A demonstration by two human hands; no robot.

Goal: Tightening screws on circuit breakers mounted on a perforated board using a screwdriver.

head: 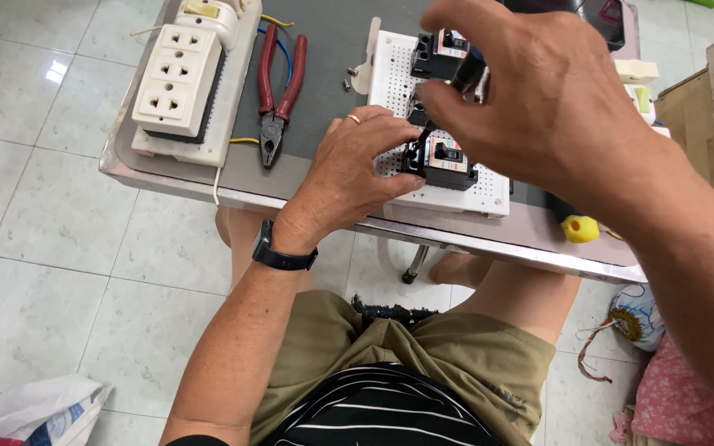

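Cream plastic marks the socket strip (pixel 182 78) at the upper left of the frame, lying flat on the desk (pixel 307 186) and well away from the work. Just right of it, red-handled pliers (pixel 278 92) rest with jaws pointing to the near edge, within easy reach. Two small screws (pixel 348 81) lie loose beside a white perforated board (pixel 448 194) at centre. The left hand (pixel 349 177), fingers spread and pressed down, touches a black breaker (pixel 444 161) on the board's near side, seemingly to steady it. The right hand (pixel 539 91), at upper right, is closed around a dark-handled screwdriver (pixel 454 91) slanting down toward that breaker, likely at a terminal. A second breaker (pixel 440 54) sits farther back. A yellow-tipped tool (pixel 578 227) lies at the desk's right edge.
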